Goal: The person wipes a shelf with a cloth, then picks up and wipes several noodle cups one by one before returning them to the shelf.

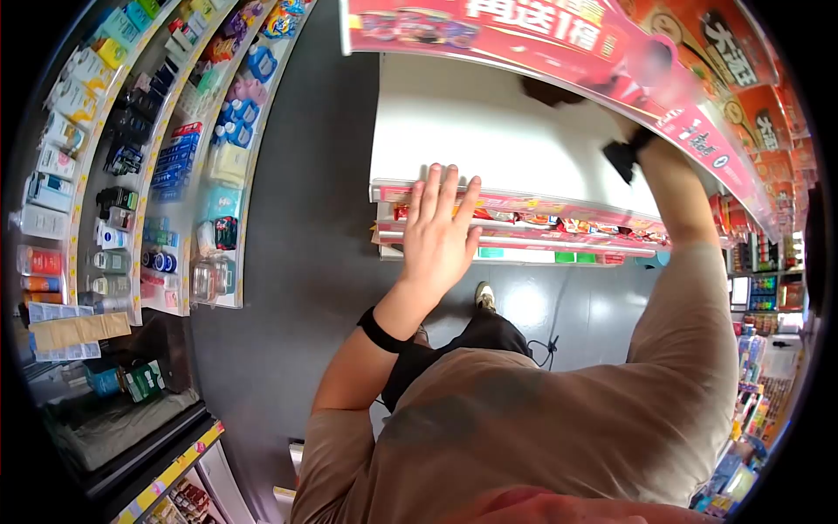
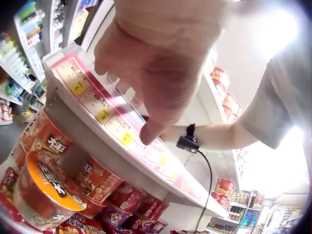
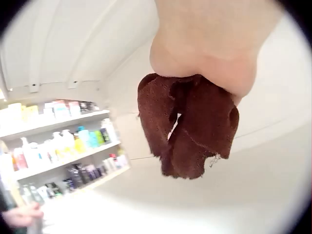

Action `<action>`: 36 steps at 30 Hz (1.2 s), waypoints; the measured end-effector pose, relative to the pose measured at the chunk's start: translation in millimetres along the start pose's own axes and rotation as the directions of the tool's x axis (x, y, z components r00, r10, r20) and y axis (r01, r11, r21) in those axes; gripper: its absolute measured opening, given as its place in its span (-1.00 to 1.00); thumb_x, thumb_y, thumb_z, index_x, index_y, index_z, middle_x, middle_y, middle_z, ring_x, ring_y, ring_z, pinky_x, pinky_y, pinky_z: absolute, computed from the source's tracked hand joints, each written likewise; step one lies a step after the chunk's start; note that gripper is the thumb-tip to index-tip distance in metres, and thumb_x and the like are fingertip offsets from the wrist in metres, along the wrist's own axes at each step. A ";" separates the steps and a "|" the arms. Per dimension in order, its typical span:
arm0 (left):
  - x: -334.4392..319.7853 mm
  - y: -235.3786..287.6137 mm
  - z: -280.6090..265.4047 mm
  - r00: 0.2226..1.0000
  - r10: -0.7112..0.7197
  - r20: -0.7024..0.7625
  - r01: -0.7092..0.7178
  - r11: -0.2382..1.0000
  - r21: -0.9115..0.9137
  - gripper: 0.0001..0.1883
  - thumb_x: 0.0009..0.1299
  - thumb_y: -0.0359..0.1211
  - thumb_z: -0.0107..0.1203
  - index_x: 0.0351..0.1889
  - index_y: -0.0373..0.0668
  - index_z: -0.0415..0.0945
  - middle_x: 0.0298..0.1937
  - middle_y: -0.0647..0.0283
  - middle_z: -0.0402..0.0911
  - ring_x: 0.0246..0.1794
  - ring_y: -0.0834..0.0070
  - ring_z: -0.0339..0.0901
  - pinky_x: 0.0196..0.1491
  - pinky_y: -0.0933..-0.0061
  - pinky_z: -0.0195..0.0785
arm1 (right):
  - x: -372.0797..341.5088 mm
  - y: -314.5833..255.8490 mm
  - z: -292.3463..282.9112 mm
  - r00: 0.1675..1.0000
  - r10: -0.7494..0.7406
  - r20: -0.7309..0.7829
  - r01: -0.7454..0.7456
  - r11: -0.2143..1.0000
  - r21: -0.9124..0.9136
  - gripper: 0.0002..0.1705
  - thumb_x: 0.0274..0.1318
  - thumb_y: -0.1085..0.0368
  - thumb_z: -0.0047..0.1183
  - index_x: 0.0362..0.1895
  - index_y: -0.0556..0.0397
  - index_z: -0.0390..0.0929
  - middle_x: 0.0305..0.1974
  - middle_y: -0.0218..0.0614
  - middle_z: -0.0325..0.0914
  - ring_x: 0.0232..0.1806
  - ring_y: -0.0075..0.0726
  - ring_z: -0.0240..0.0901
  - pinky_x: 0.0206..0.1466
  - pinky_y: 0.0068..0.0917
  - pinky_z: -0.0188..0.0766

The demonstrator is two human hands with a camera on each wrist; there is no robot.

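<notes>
A white shelf [image 1: 471, 122] stretches out in front of me in the head view. My left hand [image 1: 439, 236] rests on its front edge, fingers straight and slightly spread over the price strip [image 2: 105, 114]. Reaching under the pink sign, my right hand [image 3: 204, 58] holds a dark brown cloth [image 3: 195, 126] over the shelf's white surface. Folds of the cloth hang out past the hand in the right wrist view, while its fingers are mostly hidden. Only a dark bit of the cloth shows past the sign in the head view.
The pink sign [image 1: 524, 44] juts out above the shelf. Below the shelf stand red instant noodle tubs [image 2: 48, 190]. Racks of bottles and boxes [image 1: 175, 166] line the left across a grey floor [image 1: 297, 175]. A cable [image 2: 210, 180] hangs from the right wrist camera.
</notes>
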State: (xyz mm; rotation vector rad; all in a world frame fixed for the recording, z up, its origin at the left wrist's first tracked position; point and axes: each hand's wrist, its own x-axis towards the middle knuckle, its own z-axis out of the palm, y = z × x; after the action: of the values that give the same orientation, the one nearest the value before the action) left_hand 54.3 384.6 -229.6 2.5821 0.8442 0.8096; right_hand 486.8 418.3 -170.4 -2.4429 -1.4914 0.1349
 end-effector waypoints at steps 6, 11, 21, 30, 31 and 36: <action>-5.0 -12.9 -1.0 0.998 0.065 -0.004 -0.065 0.996 -0.067 -0.25 0.22 -0.25 0.33 0.43 -0.02 0.36 0.45 0.03 0.28 0.55 0.02 0.08 0.54 -0.05 -0.04 | 6.8 49.3 30.2 0.985 0.167 -0.038 -0.170 0.930 -0.327 -0.57 0.38 0.01 -0.10 0.12 0.00 0.50 -0.12 -0.23 0.61 -0.22 -0.30 0.52 -0.22 -0.34 0.44; -8.1 -15.5 -11.0 0.996 0.085 0.036 -0.080 0.989 -0.123 -0.23 0.18 -0.27 0.36 0.41 -0.06 0.38 0.41 0.03 0.32 0.52 0.02 0.13 0.54 -0.02 -0.02 | 28.1 -124.9 68.1 0.983 -0.148 0.105 0.166 0.967 -0.195 -0.54 0.36 -0.02 -0.08 0.14 0.01 0.49 -0.08 -0.21 0.60 -0.16 -0.28 0.52 -0.14 -0.32 0.44; -6.3 -17.8 -14.9 0.996 0.089 0.009 -0.086 0.983 -0.162 -0.25 0.14 -0.30 0.39 0.36 -0.07 0.44 0.36 0.03 0.36 0.48 0.04 0.20 0.50 0.00 0.05 | 37.0 -324.2 148.8 0.782 -0.608 0.135 0.592 0.793 0.141 -0.48 0.33 -0.07 -0.04 0.17 0.02 0.48 0.00 -0.16 0.58 -0.04 -0.24 0.52 0.00 -0.28 0.44; -6.0 -17.0 -4.7 0.994 0.110 0.001 -0.110 0.992 -0.056 -0.24 0.20 -0.25 0.34 0.42 -0.03 0.36 0.36 0.03 0.34 0.48 0.02 0.18 0.51 -0.04 0.02 | -71.8 -14.9 -84.8 0.981 -0.058 -0.187 0.111 0.952 0.285 -0.41 0.29 -0.12 -0.01 0.20 0.03 0.46 0.08 -0.13 0.57 0.07 -0.20 0.51 0.13 -0.24 0.44; -5.2 -16.4 -4.3 0.994 0.109 -0.001 -0.109 0.993 -0.035 -0.24 0.20 -0.24 0.34 0.42 -0.03 0.36 0.37 0.03 0.34 0.48 0.02 0.17 0.51 -0.05 0.02 | -85.5 31.1 -98.6 0.960 -0.062 -0.274 0.085 0.994 0.075 -0.41 0.29 -0.12 0.00 0.20 0.03 0.46 0.09 -0.12 0.57 0.08 -0.20 0.51 0.15 -0.24 0.44; -3.8 -15.0 -1.0 0.992 0.124 0.003 -0.124 0.992 0.015 -0.24 0.20 -0.21 0.34 0.42 0.00 0.38 0.39 0.03 0.33 0.49 0.01 0.17 0.50 -0.09 0.04 | -137.6 243.6 -86.9 0.892 0.450 -0.029 -0.431 0.870 0.238 -0.43 0.28 -0.02 -0.03 0.14 0.18 0.52 0.03 0.10 0.60 0.09 0.07 0.55 0.17 -0.18 0.45</action>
State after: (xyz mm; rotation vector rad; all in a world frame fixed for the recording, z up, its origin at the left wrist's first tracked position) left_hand 44.5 394.0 -237.0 2.6695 0.6976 0.8381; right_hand 651.1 175.8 -164.2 -2.5182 -0.8059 0.2727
